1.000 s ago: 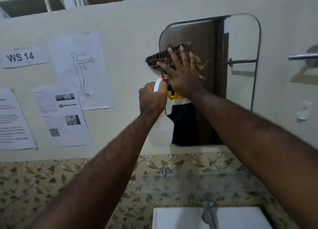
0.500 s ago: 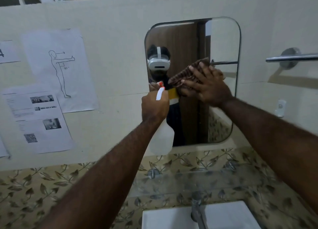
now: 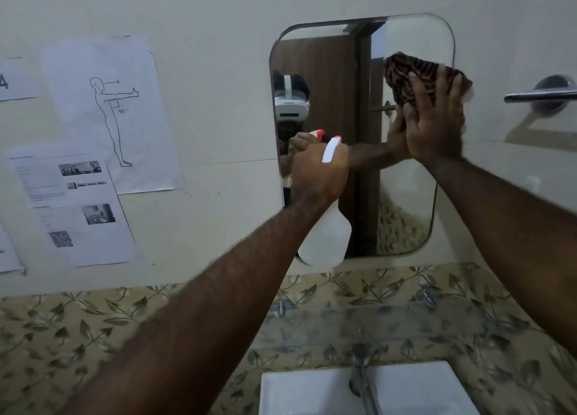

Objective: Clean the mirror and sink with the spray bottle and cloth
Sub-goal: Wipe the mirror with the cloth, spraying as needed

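Mirror (image 3: 327,71) above sink (image 3: 312,392), left hand (image 3: 318,177) tight around opaque spray bottle (image 3: 327,240), right hand (image 3: 437,124) flat on cloth (image 3: 409,74).

Cream wall (image 3: 218,15), washroom.
Printed sheets (image 3: 103,112) at left; chrome rail (image 3: 540,96) at right edge; leaf-patterned tile band (image 3: 62,327) along lower frame.

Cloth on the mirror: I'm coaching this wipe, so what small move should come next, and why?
Probably slide the cloth down or leftward: the right hand presses it flat at the upper right edge of the mirror, so most glass lies below and left of it.
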